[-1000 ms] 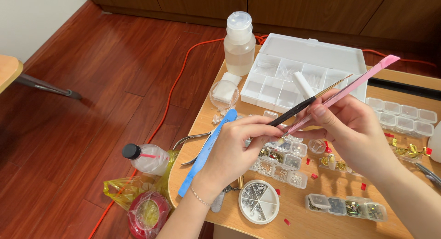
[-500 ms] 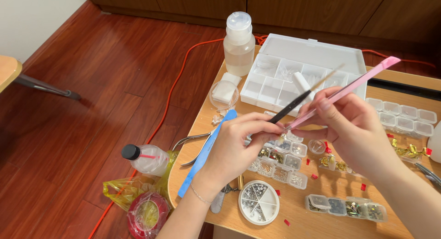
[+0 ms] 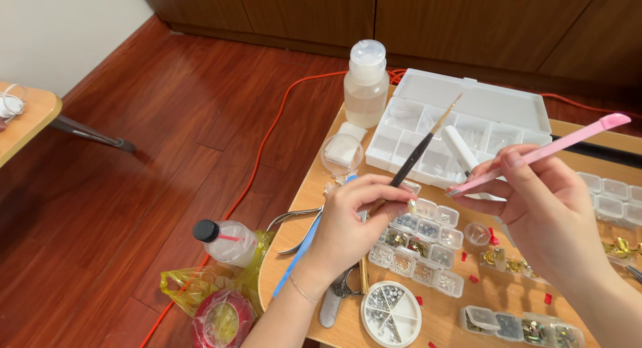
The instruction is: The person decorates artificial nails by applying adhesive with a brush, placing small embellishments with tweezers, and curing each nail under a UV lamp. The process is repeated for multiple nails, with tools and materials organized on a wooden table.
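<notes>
Seen from above at a round-edged wooden table (image 3: 435, 318). Left hand (image 3: 348, 231) closed in a pinch around a thin black-handled brush with a pale tip (image 3: 420, 149), slanting up toward 1 o'clock, tip over the white compartmented plastic organiser box (image 3: 481, 114) lying open at 12 o'clock. Right hand (image 3: 552, 211) closed around a long pink plastic stick (image 3: 535, 154), angled toward 2 o'clock, lower end pointing at the brush hand, the 2 tools near each other but apart. Directly beneath the hands, a clear block of small lidded cells with metallic beads (image 3: 418, 244). At 6 o'clock, a round white dish split into wedges of tiny studs (image 3: 391, 313). At 11 o'clock, a translucent plastic bottle with a white cap (image 3: 366, 83), label not readable, and beside it a small clear cup holding white pads (image 3: 342, 152). At 9 o'clock off the table edge, a clear bottle with a black cap and red mark (image 3: 227, 241) above a yellow plastic bag (image 3: 190, 284) and a red roll of tape (image 3: 223, 319). Metal pliers (image 3: 294, 217) and a blue flat tool (image 3: 301, 251) just left of the wrist. Orange cable (image 3: 267, 144) across the red-brown floor.
</notes>
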